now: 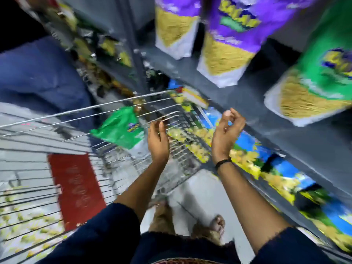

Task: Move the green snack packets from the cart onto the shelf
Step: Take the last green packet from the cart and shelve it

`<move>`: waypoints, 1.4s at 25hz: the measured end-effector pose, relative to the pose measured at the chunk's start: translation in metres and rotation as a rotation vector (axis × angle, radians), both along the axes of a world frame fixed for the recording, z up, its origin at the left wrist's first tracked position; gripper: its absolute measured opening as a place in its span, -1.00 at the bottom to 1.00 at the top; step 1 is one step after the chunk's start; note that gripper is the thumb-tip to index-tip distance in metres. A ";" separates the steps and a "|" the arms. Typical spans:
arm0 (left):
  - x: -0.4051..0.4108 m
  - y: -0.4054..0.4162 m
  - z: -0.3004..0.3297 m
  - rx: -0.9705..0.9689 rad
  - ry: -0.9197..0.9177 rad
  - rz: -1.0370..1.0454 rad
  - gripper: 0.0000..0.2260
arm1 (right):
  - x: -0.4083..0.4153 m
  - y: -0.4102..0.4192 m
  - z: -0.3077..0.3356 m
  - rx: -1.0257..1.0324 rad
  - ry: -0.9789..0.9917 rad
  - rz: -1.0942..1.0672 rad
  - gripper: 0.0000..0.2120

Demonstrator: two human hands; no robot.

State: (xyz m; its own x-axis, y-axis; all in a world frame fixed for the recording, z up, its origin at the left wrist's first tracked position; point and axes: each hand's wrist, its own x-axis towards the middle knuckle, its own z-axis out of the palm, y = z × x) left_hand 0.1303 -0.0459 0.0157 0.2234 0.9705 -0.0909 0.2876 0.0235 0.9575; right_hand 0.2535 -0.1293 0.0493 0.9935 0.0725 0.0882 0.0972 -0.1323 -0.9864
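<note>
A green snack packet (122,128) lies inside the wire cart (57,119), close to its far end. My left hand (158,141) hovers just right of that packet with fingers straight and apart, holding nothing. My right hand (226,134) is raised in front of the grey shelf (266,130), fingers loosely curled, with nothing in it. Another green snack packet (316,86) stands on the shelf at the upper right. The picture is blurred by motion.
Two purple snack packets (228,40) stand on the shelf left of the green one. Blue and yellow packets (266,168) fill the lower shelf. A red panel (76,187) sits on the cart. My feet (190,225) are on the light floor below.
</note>
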 end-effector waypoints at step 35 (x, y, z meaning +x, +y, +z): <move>0.027 -0.159 0.218 0.466 -0.386 -0.492 -0.84 | 0.022 -0.234 0.194 0.385 -0.055 0.480 -0.79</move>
State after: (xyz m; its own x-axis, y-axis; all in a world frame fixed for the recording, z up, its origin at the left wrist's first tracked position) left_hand 0.1573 -0.2045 0.2336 0.5706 0.6708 0.4738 -0.1953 -0.4496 0.8716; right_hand 0.2751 -0.3637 0.2433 0.8510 0.4635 0.2471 0.1097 0.3032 -0.9466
